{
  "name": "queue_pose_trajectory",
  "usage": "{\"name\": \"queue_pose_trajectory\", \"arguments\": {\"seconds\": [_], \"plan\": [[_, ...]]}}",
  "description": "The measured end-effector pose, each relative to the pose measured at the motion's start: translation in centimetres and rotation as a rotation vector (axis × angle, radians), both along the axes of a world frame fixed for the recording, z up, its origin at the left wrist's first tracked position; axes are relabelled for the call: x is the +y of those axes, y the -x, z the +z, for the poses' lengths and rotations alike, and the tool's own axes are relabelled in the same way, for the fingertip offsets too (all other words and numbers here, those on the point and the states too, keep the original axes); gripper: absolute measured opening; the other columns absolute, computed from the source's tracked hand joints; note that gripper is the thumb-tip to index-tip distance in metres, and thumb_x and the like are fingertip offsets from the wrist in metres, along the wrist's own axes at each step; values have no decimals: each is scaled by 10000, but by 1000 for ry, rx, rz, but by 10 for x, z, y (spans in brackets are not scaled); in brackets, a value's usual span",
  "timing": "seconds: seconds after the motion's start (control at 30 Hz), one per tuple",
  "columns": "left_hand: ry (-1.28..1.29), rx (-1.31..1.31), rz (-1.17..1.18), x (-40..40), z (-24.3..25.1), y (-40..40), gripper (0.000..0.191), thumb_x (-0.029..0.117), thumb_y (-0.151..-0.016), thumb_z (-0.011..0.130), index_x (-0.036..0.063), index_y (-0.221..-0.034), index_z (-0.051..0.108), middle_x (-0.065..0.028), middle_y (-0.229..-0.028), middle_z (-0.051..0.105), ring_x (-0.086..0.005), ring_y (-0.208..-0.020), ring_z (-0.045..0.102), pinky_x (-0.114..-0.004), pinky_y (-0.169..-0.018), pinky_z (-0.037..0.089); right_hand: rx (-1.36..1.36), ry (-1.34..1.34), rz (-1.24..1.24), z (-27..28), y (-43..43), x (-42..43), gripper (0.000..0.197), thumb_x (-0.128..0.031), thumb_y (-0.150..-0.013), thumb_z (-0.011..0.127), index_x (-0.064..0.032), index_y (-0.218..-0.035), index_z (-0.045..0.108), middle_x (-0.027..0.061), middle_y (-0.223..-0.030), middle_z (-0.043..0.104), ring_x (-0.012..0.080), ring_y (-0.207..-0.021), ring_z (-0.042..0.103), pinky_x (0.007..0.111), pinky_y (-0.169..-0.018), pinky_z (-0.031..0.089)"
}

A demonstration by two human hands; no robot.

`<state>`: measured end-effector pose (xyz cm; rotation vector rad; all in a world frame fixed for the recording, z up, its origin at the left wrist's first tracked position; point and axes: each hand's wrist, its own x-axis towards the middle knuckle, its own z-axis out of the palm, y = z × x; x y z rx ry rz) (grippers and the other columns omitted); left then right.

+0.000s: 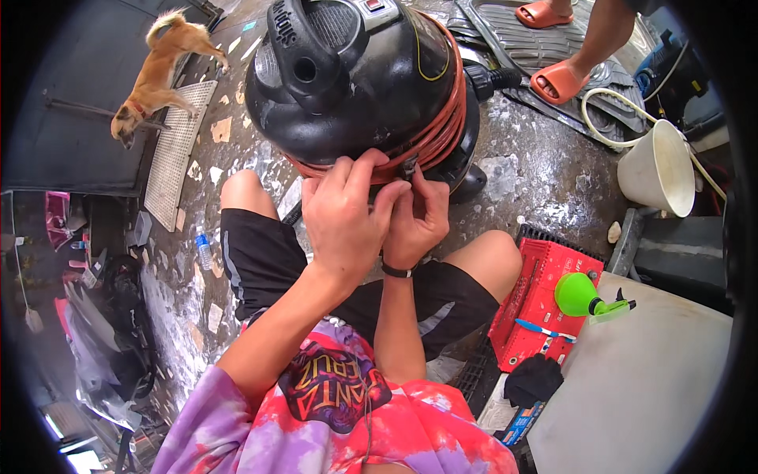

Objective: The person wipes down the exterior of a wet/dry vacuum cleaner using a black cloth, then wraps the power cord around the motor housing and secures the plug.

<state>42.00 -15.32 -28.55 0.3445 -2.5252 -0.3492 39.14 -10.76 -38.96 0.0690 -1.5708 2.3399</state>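
A black canister vacuum cleaner (367, 101) stands on the wet floor in front of me, its carry handle at the upper left. An orange-red power cord (441, 133) is wound in several turns around its body. My left hand (349, 207) is at the lower side of the coil, fingertips bent over the cord. Close beside it, my right hand (417, 219) pinches at a small dark piece, perhaps the plug or a clip (410, 166), on the cord. The fingers partly hide what they hold. A black hose (503, 78) leaves the vacuum at the right.
At the right are a red case (533, 296) with a green spray bottle (577, 294) and toothbrush (542, 330), a white bucket (657, 169), and a person's feet in orange slides (559, 83) near car mats (533, 35). A dog (163, 71) and water bottle (203, 249) are at left.
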Motion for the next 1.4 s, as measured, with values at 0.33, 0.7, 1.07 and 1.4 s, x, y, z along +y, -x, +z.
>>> {"name": "queue_pose_trajectory", "arguments": {"seconds": [0.33, 0.7, 1.07, 1.4], "plan": [[188, -255, -66, -5, 22, 19, 175, 175, -804, 699, 44, -919, 681, -126, -734, 664, -293, -674, 645, -371, -628, 482, 25, 115, 77, 6, 10, 4, 183, 90, -807, 669, 31, -980, 676, 43, -834, 573, 87, -683, 560, 219, -561, 461], [4, -75, -43, 3, 14, 14, 126, 118, -801, 722, 17, -867, 686, -105, -699, 642, -238, -581, 601, -335, -540, 451, -83, 247, 60, 12, 12, -1, 208, 77, -767, 712, 5, -962, 703, 21, -742, 546, 72, -606, 516, 223, -518, 407], [-97, 102, -63, 0, -2, 28, 142, 103, -725, 786, 73, -733, 647, -16, -471, 423, -153, -402, 425, -297, -465, 350, -72, 67, -68, 6, 11, -11, 256, 79, -770, 705, 20, -1018, 689, 18, -756, 564, 88, -664, 530, 229, -589, 428], [-103, -120, -171, -18, 23, 6, 71, 103, -820, 699, 56, -871, 707, -98, -728, 664, -243, -600, 625, -336, -541, 445, -99, 323, 378, 41, 3, 10, 222, 82, -858, 624, 23, -1073, 633, 12, -959, 579, 98, -868, 573, 242, -782, 471]]}}
